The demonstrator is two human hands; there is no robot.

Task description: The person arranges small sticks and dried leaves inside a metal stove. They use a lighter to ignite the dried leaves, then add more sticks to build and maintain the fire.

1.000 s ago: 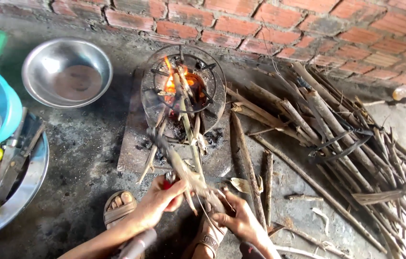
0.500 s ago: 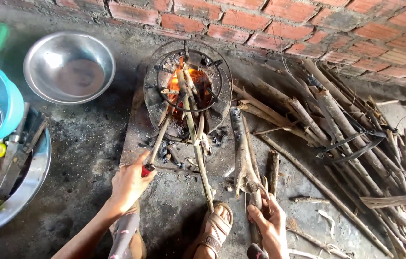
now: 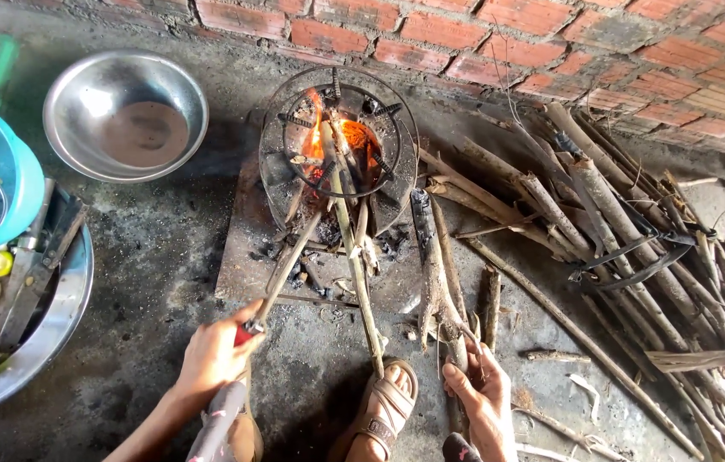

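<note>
Thin stick point(image 3: 287, 267) gripped by left hand point(image 3: 213, 355), charred stick point(image 3: 435, 274) gripped by right hand point(image 3: 480, 395), stove point(image 3: 337, 145) burning.

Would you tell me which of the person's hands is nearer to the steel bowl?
Left. The left hand grips a stick below the steel bowl; the right hand holds a charred stick farther off, beyond the stove.

A thin stick point(image 3: 287, 265), held at its near end with something red there, slanted up into the stove's base. A thicker, charred-tipped piece of firewood point(image 3: 436, 274), gripped at its near end, lay on the floor right of the stove, pointing toward the fire.
</note>
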